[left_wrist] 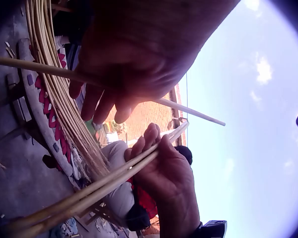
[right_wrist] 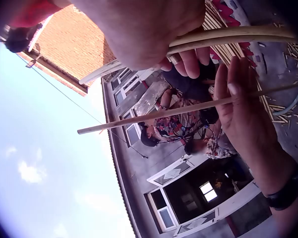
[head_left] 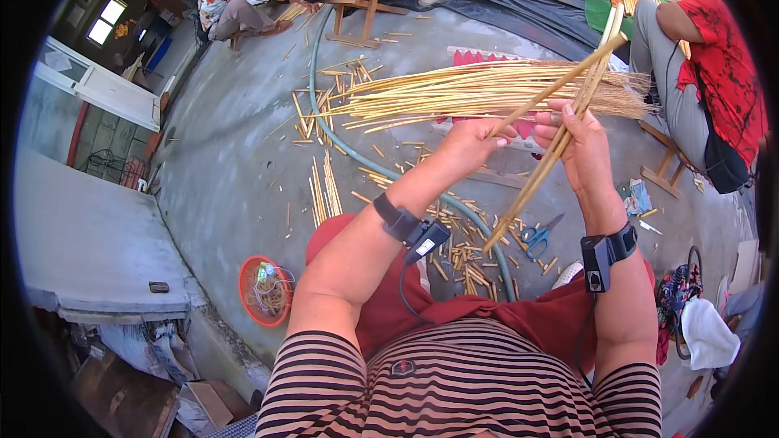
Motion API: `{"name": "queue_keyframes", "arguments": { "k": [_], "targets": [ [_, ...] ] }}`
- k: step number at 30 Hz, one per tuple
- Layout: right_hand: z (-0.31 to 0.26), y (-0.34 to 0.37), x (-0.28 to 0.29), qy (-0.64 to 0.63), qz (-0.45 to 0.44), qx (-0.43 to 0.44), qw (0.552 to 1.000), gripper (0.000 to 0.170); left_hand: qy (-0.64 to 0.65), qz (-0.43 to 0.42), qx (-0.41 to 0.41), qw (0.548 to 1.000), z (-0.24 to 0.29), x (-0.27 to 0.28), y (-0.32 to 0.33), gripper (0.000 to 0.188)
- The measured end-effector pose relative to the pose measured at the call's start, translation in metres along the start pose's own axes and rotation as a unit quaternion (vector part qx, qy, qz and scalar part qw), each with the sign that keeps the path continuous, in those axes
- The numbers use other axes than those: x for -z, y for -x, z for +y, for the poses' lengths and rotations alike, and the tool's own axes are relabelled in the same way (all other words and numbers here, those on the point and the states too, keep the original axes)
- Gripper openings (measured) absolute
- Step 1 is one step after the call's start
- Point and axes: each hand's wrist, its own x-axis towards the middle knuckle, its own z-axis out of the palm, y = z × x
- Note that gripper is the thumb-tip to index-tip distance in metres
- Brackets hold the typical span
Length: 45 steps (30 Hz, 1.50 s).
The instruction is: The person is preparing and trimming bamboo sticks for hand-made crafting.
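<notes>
My left hand [head_left: 471,146] pinches one thin yellow stalk [right_wrist: 149,117] between thumb and fingers. The stalk slants up to the right in the head view and crosses the others there. In my right hand [head_left: 586,150] are two longer stalks [head_left: 526,189], gripped together near mid-length; their lower ends reach over the ground in front of my lap. Both wrist views show the hands close to each other. Beyond them a large bundle of stalks [head_left: 454,89] with brushy right-hand ends lies across a low bench with red scalloped trim [left_wrist: 44,99].
Cut stalk pieces [head_left: 471,264] are scattered on the concrete near my feet, beside blue-handled scissors [head_left: 535,239]. A hose [head_left: 357,156] curves through them. An orange basket [head_left: 245,288] stands at left. A person in red [head_left: 726,73] sits at right, others at the back.
</notes>
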Motion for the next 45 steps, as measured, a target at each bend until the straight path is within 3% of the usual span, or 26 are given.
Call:
{"name": "queue_keyframes", "arguments": {
  "k": [3, 6, 9, 12, 15, 16, 17, 18, 19, 20, 21, 23, 24, 28, 32, 38, 41, 42, 45],
  "targets": [
    [0.008, -0.003, 0.006, 0.020, -0.043, -0.032, 0.998, 0.021, -0.154, 0.083, -0.103, 0.979, 0.001, 0.011, 0.006, 0.020],
    [0.015, 0.007, 0.000, 0.018, -0.132, -0.105, 0.986, 0.024, -0.458, 0.144, -0.232, 0.846, 0.030, 0.024, 0.017, 0.018],
    [0.004, 0.018, -0.010, -0.011, -0.258, -0.192, 0.947, 0.026, -0.472, 0.186, -0.249, 0.825, 0.031, 0.028, 0.018, 0.015],
    [0.000, 0.026, -0.017, 0.031, -0.278, -0.195, 0.940, 0.028, -0.493, 0.201, -0.259, 0.806, 0.025, 0.036, 0.016, 0.031],
    [0.002, 0.027, -0.020, 0.053, -0.237, -0.177, 0.954, 0.024, -0.472, 0.380, -0.226, 0.763, 0.032, 0.036, 0.011, 0.056],
    [0.004, 0.027, -0.022, 0.074, -0.213, -0.160, 0.961, 0.024, -0.446, 0.403, -0.184, 0.778, 0.023, 0.040, 0.007, 0.067],
    [0.004, 0.028, -0.025, 0.095, -0.189, -0.144, 0.967, 0.023, -0.264, 0.424, -0.156, 0.852, 0.016, 0.041, 0.003, 0.064],
    [0.002, 0.029, -0.028, 0.121, -0.177, -0.140, 0.967, 0.018, -0.072, 0.426, -0.123, 0.893, 0.017, 0.044, 0.000, 0.060],
    [0.007, 0.031, -0.033, 0.139, -0.182, -0.095, 0.969, 0.017, 0.123, 0.410, -0.083, 0.900, 0.018, 0.045, -0.002, 0.057],
    [0.016, 0.032, -0.037, 0.159, -0.184, -0.050, 0.969, 0.016, 0.353, 0.345, -0.026, 0.869, 0.019, 0.047, 0.001, 0.043],
    [0.026, 0.033, -0.038, 0.179, -0.186, -0.003, 0.966, 0.015, 0.413, 0.290, -0.015, 0.863, 0.017, 0.051, 0.003, 0.038],
    [0.037, 0.033, -0.038, 0.233, -0.206, -0.037, 0.950, 0.015, 0.524, 0.173, 0.007, 0.834, 0.011, 0.056, 0.001, 0.030],
    [0.038, 0.035, -0.041, 0.267, -0.204, -0.051, 0.940, 0.016, 0.505, 0.203, -0.004, 0.839, 0.020, 0.052, 0.000, 0.020],
    [0.068, 0.026, -0.030, 0.274, -0.188, -0.051, 0.942, 0.022, 0.475, 0.162, -0.031, 0.864, 0.026, 0.053, 0.002, 0.017],
    [0.056, 0.022, -0.028, 0.151, -0.122, 0.025, 0.981, 0.033, 0.436, 0.177, -0.021, 0.882, 0.028, 0.050, 0.006, 0.017],
    [0.036, 0.009, -0.020, 0.159, -0.094, 0.120, 0.975, 0.041, 0.324, 0.043, 0.036, 0.944, 0.024, 0.014, 0.010, 0.018],
    [0.038, 0.007, -0.020, 0.155, -0.111, 0.140, 0.972, 0.042, 0.294, 0.006, 0.047, 0.955, 0.023, -0.013, 0.011, 0.019],
    [0.036, 0.009, -0.020, 0.170, -0.137, 0.125, 0.968, 0.041, 0.289, 0.003, 0.043, 0.956, 0.024, -0.019, 0.011, 0.019],
    [0.041, 0.010, -0.020, 0.043, -0.138, 0.037, 0.989, 0.042, 0.291, -0.011, 0.042, 0.956, 0.020, -0.024, 0.010, 0.025]
  ]
}}
